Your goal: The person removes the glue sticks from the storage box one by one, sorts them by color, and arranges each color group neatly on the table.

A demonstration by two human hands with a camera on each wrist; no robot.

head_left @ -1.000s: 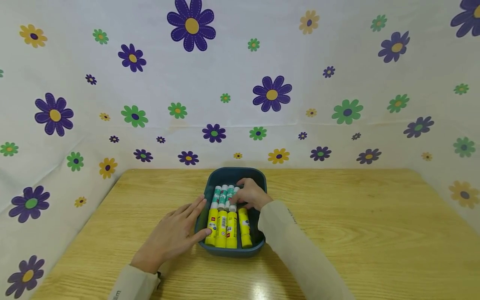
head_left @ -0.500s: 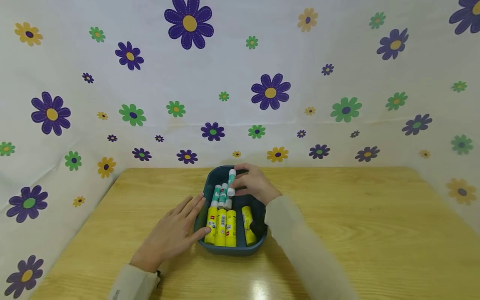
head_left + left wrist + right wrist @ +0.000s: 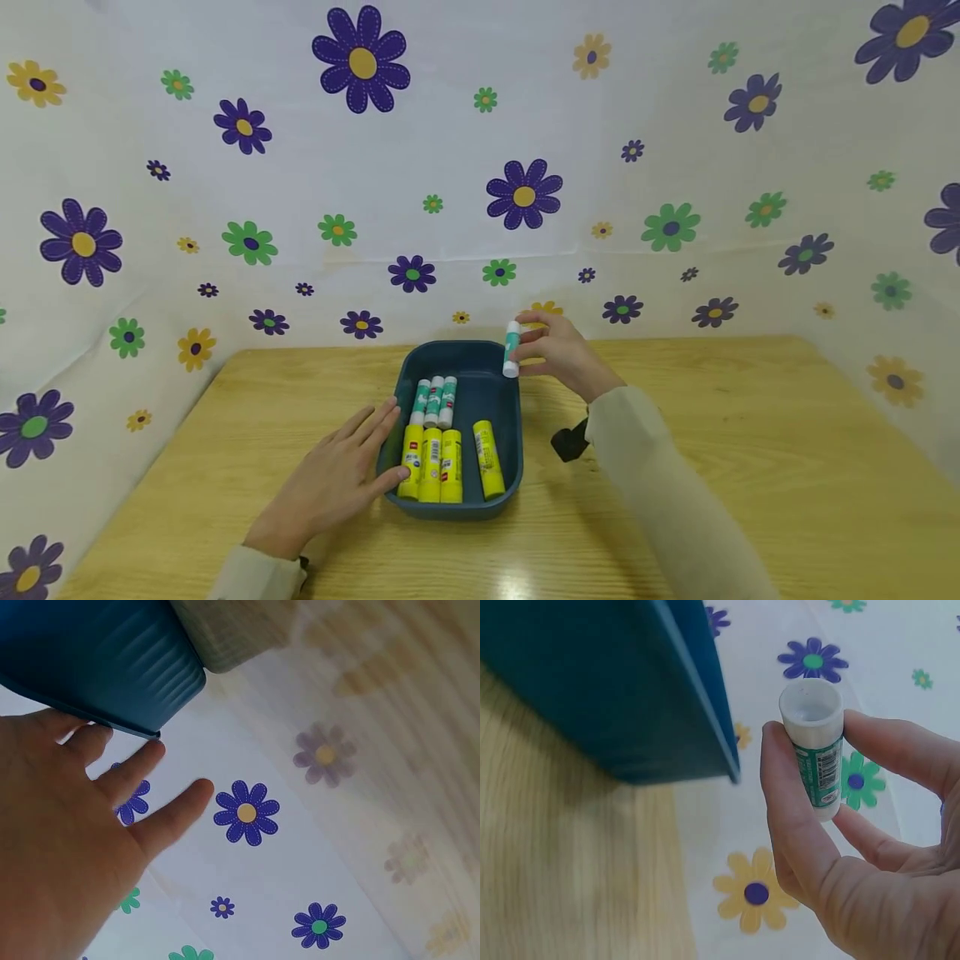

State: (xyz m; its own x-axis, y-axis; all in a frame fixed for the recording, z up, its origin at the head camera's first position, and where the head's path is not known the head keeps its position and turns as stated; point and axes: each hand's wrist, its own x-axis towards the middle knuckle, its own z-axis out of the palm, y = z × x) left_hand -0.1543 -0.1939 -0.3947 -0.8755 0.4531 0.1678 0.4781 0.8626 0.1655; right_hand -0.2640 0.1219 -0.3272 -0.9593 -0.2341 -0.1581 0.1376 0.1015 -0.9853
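Note:
Between thumb and fingers, my right hand (image 3: pixel 558 354) pinches a white-and-green glue stick (image 3: pixel 819 754), held nearly upright over the right rim of the dark blue bin (image 3: pixel 450 511). Straight fingers of my left hand (image 3: pixel 326 475) rest on the bin's left rim; the left wrist view shows the fingertips touching its edge. Inside, several yellow glue sticks lie at the near end: a row (image 3: pixel 431 467) at the left and a single tilted one (image 3: pixel 488 460) apart at the right. Beyond that row lie three white-and-green glue sticks (image 3: pixel 434 402) side by side.
The bin stands on a wood-grain table (image 3: pixel 675 467). Behind it hangs a white cloth (image 3: pixel 442 125) printed with flowers. A small black object (image 3: pixel 570 442) sits by the right wrist, just beyond the bin's right side.
My right hand has lifted one white-and-green glue stick from the row and carried it right to the bin's rim. The single yellow stick has shifted and tilted. My left hand stays on the rim.

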